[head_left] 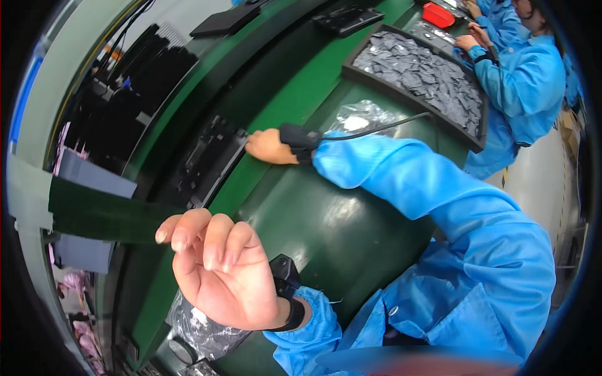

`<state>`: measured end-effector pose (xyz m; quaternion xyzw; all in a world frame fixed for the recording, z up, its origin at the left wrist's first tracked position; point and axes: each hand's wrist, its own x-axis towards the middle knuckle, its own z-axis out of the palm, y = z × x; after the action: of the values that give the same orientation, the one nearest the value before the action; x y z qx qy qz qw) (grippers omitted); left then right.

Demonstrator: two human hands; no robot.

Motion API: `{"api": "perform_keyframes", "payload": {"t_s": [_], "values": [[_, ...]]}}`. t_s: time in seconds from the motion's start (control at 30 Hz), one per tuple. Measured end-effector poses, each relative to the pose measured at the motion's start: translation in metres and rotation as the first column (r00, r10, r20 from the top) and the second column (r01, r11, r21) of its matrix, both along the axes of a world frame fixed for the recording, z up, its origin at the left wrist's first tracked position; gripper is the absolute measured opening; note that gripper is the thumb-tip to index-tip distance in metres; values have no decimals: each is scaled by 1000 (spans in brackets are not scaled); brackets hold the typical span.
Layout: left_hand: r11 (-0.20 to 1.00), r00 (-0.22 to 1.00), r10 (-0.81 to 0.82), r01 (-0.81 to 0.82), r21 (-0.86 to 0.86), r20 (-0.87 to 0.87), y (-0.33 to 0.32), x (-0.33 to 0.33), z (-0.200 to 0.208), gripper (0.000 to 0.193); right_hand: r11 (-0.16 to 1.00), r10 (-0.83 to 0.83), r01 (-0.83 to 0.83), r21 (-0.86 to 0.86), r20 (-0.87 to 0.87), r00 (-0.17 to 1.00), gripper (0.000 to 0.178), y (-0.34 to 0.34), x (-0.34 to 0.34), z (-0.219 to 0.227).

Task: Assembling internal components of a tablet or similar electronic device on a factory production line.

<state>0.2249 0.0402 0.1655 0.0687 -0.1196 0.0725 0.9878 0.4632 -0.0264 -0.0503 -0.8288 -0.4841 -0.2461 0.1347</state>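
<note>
My left hand [229, 272] is raised palm up, its fingers curled in. A translucent dark green film strip [113, 213] stretches leftward from its index finger and thumb, which seem to pinch it. Further off, my right hand [269, 147] is bent, fingers together, at the near corner of a black electronics casing [210, 160] with parts inside. What those fingertips hold, if anything, is hidden. A dark band with a small black box circles each wrist; a cable runs from the right one.
A black tray [411, 94] heaped with grey flat pieces stands at far right. Clear plastic bags [364, 116] lie near it, and another bag [207, 326] at lower left. Beyond the tray, people in blue coats [527, 88] work beside a red bin [438, 15]. More black casings [348, 22] lie along the line.
</note>
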Motion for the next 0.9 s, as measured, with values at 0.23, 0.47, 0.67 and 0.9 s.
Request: {"api": "perform_keyframes", "payload": {"t_s": [0.23,0.47,0.67,0.9], "values": [[996,996,10,-18,91,92,-40,-20,30,14,935,317,-143,326,-582,749,7,-120,-137,96],[942,980,-186,157,297,72,-82,-18,55,16,836,464,20,548,-726,508,25,-147,-229,48],[691,675,-721,690,215,154,-136,6,118,15,816,550,-243,525,-573,608,16,-139,-235,22],[731,716,-679,640,235,162,-155,17,110,15,802,568,-234,550,-579,585,13,-147,-239,33]]}}
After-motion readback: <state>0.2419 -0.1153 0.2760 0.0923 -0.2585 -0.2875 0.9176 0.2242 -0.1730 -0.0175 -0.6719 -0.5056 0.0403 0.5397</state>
